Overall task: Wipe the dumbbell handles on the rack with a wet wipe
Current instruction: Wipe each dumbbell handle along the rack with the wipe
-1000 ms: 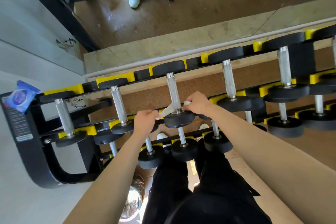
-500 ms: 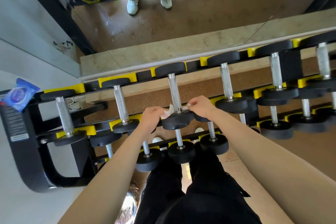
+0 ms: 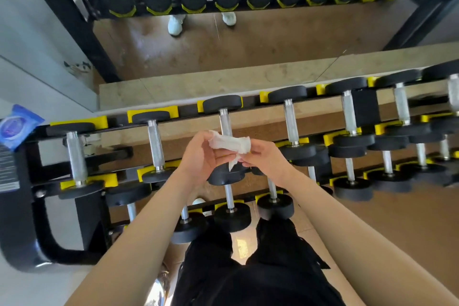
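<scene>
Dumbbell handles (image 3: 155,146) are lying side by side on the top tier of the rack (image 3: 22,206). Seven are showing, the rightmost cut by the frame edge. Each steel bar is running front to back, pointing away from the person. One wet wipe (image 3: 229,143) is stretching crosswise over the third handle (image 3: 224,124) from the left, perhaps lifted clear of it, though that is hard to judge. The left hand (image 3: 201,156) is pinching one end and the right hand (image 3: 264,156) the other. One blue pack (image 3: 17,126) is sitting at the rack's left end.
</scene>
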Tool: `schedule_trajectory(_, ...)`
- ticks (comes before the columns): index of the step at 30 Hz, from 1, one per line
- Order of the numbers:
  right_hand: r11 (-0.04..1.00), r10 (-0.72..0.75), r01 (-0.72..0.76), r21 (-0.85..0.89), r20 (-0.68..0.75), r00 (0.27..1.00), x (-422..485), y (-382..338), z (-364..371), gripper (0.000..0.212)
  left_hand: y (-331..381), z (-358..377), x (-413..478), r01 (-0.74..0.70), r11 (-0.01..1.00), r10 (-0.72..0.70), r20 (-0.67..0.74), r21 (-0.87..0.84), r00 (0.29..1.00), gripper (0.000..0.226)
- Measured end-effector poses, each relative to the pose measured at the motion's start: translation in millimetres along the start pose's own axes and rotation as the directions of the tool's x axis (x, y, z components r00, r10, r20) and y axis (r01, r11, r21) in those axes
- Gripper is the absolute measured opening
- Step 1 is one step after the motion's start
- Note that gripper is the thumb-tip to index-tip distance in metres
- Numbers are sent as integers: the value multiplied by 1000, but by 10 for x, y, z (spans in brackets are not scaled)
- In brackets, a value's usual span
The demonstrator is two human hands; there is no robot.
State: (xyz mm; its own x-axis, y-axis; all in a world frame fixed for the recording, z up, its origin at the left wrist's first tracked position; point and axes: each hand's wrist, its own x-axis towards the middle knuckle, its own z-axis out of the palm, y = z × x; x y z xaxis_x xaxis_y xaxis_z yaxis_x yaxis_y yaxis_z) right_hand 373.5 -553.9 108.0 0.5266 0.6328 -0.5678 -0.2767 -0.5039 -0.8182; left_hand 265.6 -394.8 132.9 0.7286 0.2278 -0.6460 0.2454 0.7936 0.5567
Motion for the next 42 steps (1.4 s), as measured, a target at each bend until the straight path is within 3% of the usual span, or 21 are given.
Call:
schedule_trajectory(2,969,80,-76,237,-8,997,-51,-33,-130,26,-63,110,32,-25,999,30,-95,47,995,15)
schedule_trajectory(5,756,173,-143,638,15,985,-140,-24,-394,28,-252,298,136,-50,961,110,-211,272,971,18)
schedule_trajectory(7,631,234,-143,763,-12,972,-178,45,-576,25,-427,484,198,-21,934,98,-201,355,975,18)
schedule_trajectory(8,627,241,-130,768,-33,970,-196,88,-667,22,-531,591,229,-9,929,82,-181,370,980,18)
schedule_trajectory(12,876,176,-65,478,-190,966,-232,334,-1098,12,-991,1082,334,-32,881,124,-165,472,978,20)
schedule_trajectory(14,951,136,-70,300,-207,969,-228,427,-1315,11,-1172,1280,427,-59,828,191,-182,558,964,36)
schedule_trajectory(15,964,128,-76,256,-192,973,-223,467,-1439,11,-1244,1390,481,-80,795,225,-171,601,959,40)
schedule_trajectory(17,986,84,-58,155,-170,982,-234,504,-1631,15,-1332,1533,587,-129,742,298,-151,658,943,27)
schedule_trajectory(20,956,-123,71,-286,-170,978,-171,599,-1992,30,-1384,1734,786,-112,666,416,-242,737,877,6)
schedule_trajectory(22,880,-148,77,-470,-117,982,-69,689,-2147,44,-1338,1789,933,-50,625,474,-327,779,818,4)
schedule_trajectory(27,820,-86,42,-571,-49,995,128,842,-2197,36,-1142,1831,1412,78,570,592,-475,818,651,13)
schedule_trajectory(29,814,-105,38,-579,-84,991,152,856,-2198,33,-1087,1868,1611,71,553,617,-465,830,635,13)
schedule_trajectory(36,817,-83,37,-576,-53,995,214,871,-2262,33,-1166,1938,1853,100,429,592,-363,898,719,18)
schedule_trajectory(39,817,-56,32,-576,-25,998,229,839,-2289,33,-1320,1811,1721,105,294,570,-262,950,779,17)
schedule_trajectory(42,809,-63,50,-586,-1,998,253,822,-2320,33,-1409,1691,1627,175,188,456,-244,966,856,21)
